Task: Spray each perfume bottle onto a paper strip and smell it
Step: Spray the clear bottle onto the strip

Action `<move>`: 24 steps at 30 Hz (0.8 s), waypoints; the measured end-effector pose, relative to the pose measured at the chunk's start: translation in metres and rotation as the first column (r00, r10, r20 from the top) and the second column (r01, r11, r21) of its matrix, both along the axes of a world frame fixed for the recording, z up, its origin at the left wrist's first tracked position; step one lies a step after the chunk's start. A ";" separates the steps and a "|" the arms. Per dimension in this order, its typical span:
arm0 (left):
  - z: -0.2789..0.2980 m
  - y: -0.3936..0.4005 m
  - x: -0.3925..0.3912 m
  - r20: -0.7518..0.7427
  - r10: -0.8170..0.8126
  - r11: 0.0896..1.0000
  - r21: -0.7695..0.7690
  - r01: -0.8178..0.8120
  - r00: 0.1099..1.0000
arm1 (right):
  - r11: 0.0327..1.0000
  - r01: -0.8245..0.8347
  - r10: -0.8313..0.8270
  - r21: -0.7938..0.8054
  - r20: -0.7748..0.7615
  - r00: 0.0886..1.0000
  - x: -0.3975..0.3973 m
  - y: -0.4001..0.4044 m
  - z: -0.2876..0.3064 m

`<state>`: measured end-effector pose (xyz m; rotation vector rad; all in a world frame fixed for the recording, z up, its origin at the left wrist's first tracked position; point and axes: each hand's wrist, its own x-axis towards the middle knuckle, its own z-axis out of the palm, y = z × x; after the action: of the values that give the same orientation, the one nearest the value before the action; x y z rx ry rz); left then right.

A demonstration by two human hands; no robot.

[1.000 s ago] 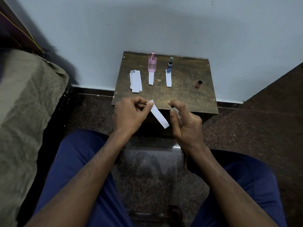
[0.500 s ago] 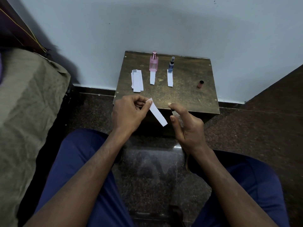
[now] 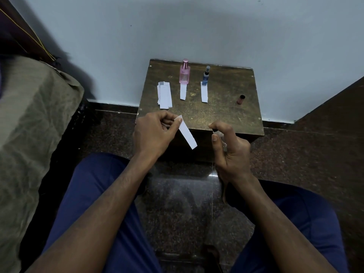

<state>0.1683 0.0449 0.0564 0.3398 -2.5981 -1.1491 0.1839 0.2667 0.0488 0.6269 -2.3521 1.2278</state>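
Observation:
My left hand [image 3: 155, 133] pinches the top end of a white paper strip [image 3: 188, 135], which slants down toward the right. Just right of the strip, my right hand [image 3: 230, 148] grips a small clear spray bottle [image 3: 221, 139], mostly hidden in the palm, with the index finger curved over its top. On the small brown table [image 3: 226, 115] stand a pink perfume bottle [image 3: 184, 74] and a slim blue bottle [image 3: 206, 75]. A used strip [image 3: 183, 92] lies in front of the pink one, and another strip [image 3: 204, 94] in front of the blue one.
A stack of fresh paper strips [image 3: 164, 95] lies at the table's left. A small brown cap [image 3: 240, 99] lies at its right. A bed with an olive cover [image 3: 29, 134] stands to the left. The wall is right behind the table.
My right hand has shifted slightly right and its index finger now curls over the bottle's top. The strip in my left hand stays almost where it was.

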 end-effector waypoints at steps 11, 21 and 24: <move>0.000 -0.003 -0.003 -0.010 0.020 1.000 0.016 -0.020 1.000 | 0.998 -0.062 0.063 0.020 -0.066 0.996 0.002 0.008 -0.006; 0.000 -0.003 -0.004 -0.022 0.010 1.000 -0.013 -0.010 1.000 | 0.999 -0.025 0.024 0.023 0.028 0.999 0.004 0.011 0.001; -0.002 -0.002 -0.004 -0.021 0.014 1.000 -0.017 -0.014 1.000 | 1.000 -0.011 0.010 0.019 0.033 0.999 0.005 0.013 -0.001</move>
<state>0.1646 0.0431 0.0547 0.3403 -2.5817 -1.1195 0.1886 0.2796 0.0475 0.6310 -2.3932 1.2299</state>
